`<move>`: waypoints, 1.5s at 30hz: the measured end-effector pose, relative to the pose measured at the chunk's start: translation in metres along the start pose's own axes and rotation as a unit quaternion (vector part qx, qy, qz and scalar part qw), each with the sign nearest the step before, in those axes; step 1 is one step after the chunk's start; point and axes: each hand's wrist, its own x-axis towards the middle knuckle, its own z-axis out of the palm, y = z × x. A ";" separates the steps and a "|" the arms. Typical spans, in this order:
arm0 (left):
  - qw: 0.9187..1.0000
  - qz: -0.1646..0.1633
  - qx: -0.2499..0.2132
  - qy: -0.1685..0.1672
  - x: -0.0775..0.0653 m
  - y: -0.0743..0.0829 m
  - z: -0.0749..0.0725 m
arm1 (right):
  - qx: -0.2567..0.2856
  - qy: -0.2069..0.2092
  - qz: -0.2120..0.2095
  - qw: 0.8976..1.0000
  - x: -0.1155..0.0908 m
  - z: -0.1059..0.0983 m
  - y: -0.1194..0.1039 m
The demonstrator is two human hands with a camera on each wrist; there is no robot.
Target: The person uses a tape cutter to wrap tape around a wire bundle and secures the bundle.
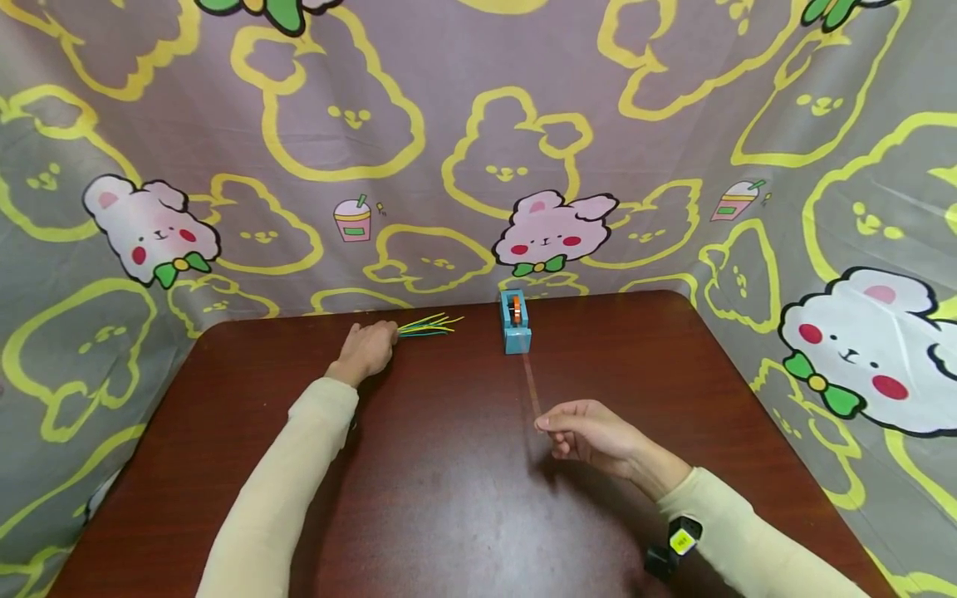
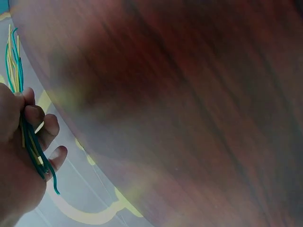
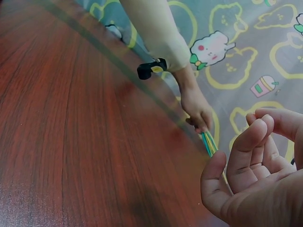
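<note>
At the table's far left, my left hand (image 1: 366, 349) grips a bundle of thin green and yellow wire-like strands (image 1: 429, 326). In the left wrist view, the strands (image 2: 20, 71) run between thumb and fingers, and their lower ends stick out past the palm. My right hand (image 1: 598, 436) pinches the end of a strip of clear tape (image 1: 532, 386) between thumb and forefinger. That strip stretches toward me from a blue tape dispenser (image 1: 517, 340) with an orange core at the back of the table. The right wrist view shows the curled right fingers (image 3: 248, 142), with the tape hidden.
The dark reddish-brown wooden table (image 1: 434, 498) has rounded far corners. A patterned curtain (image 1: 434, 66) with rabbits and yellow outlines hangs around its back and sides. A small black device with a lit yellow screen (image 1: 682, 538) is strapped to the right wrist.
</note>
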 end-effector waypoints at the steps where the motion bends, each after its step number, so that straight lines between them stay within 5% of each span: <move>1: 1.000 0.002 -0.004 0.001 0.000 0.001 0.000 | 0.001 0.001 -0.001 1.000 0.000 0.000 0.000; 13: 1.000 0.023 -0.016 -0.003 -0.013 0.012 -0.004 | 0.005 0.006 -0.003 1.000 -0.001 0.000 -0.003; 28: 0.996 0.071 -0.020 0.040 -0.034 0.030 -0.002 | 0.001 0.019 0.004 1.000 -0.001 -0.002 -0.009; 45: 0.986 0.127 -0.056 0.091 -0.053 0.068 -0.001 | 0.001 0.018 0.001 1.000 -0.001 0.000 -0.013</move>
